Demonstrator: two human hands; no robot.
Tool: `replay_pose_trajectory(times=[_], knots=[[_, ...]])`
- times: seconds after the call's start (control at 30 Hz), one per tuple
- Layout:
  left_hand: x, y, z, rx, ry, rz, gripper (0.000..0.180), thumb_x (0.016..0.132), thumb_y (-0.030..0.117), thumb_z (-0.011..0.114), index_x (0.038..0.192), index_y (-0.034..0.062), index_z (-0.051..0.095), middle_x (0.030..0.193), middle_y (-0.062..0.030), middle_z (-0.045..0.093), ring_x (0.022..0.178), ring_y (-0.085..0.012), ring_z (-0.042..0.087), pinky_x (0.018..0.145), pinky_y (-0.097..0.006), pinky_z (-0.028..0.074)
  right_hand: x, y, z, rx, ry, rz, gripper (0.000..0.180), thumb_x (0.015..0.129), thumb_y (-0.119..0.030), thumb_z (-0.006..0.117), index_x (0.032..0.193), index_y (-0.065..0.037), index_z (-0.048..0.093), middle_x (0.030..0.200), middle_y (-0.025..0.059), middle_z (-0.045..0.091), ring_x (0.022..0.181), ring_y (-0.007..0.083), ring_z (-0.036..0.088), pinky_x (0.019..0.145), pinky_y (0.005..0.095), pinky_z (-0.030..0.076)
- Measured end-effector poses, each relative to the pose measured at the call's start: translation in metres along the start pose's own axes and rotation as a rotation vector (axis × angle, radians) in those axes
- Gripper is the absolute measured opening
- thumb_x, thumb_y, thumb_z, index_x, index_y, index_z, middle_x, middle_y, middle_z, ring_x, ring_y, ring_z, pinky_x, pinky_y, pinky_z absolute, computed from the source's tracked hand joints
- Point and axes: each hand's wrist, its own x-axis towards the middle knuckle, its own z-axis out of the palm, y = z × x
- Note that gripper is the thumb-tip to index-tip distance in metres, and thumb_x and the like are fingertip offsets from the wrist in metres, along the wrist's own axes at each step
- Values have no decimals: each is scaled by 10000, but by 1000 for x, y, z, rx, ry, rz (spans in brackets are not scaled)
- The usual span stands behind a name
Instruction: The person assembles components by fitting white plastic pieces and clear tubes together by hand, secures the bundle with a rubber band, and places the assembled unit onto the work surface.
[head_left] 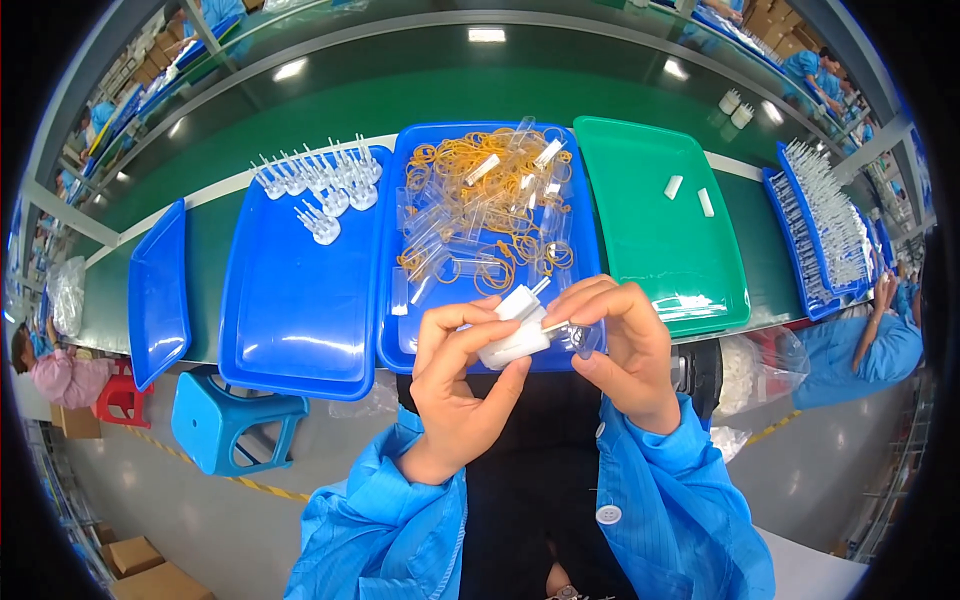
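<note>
My left hand (448, 385) is closed around a white plastic part (512, 345) with a rounded body and a thin stem, its fingers and thumb pinching it from the side. Close against it, my right hand (638, 350) pinches a small clear plastic piece (582, 339) between thumb and fingers. The two pieces meet or nearly meet; fingers hide whether they are joined. Both hands are over the near edge of a blue tray (386, 310), which holds a heap of orange rubber-like loops (455, 160), clear plastic tubes (435, 225) and small white pieces (548, 153).
Left of it, another blue tray (300, 300) carries several upright white stemmed parts (320, 224). A green tray (665, 260) on the right holds two white pieces. Stacked trays of white parts (830, 215) stand farther right, near a co-worker (880, 345). A blue stool (225, 420) stands at left.
</note>
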Motion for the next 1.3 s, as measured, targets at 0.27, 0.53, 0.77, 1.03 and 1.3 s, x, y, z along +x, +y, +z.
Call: replay_pose_trajectory(times=[0.27,0.53,0.77,1.03,1.3], knots=[[3,-2,10,-187,17,-164,230,826,-42,659,1049,-33,600,1128,-112,502,1061,-198,560,862,-304,519,-11,0,-11,-84,35,11,239,840,-53,635,1066,3,579,1000,144,644,943,237,609,834,332,471],[3,11,20,31,21,-12,242,787,-61,685,1017,-9,633,1124,-124,517,1039,-213,576,843,-312,516,-17,-4,-23,110,368,77,196,886,-39,606,1061,45,580,1025,109,590,816,107,547,734,246,460],[2,14,22,167,41,29,249,741,-37,729,980,13,683,1092,-128,557,997,-226,588,815,-317,498,-20,-6,-20,217,330,82,197,860,15,632,1041,42,560,1013,124,599,799,101,573,712,220,467],[1,15,23,208,53,44,257,730,-13,747,980,14,695,1070,-129,571,967,-220,596,799,-307,495,-26,-9,-21,121,304,66,209,854,15,643,1044,50,562,984,118,595,777,109,590,680,222,483],[2,15,24,253,79,66,249,725,-16,746,969,13,701,1050,-130,581,929,-220,609,769,-301,503,-24,-10,-13,187,323,138,185,875,4,620,1038,48,544,993,121,580,762,134,629,659,227,511]])
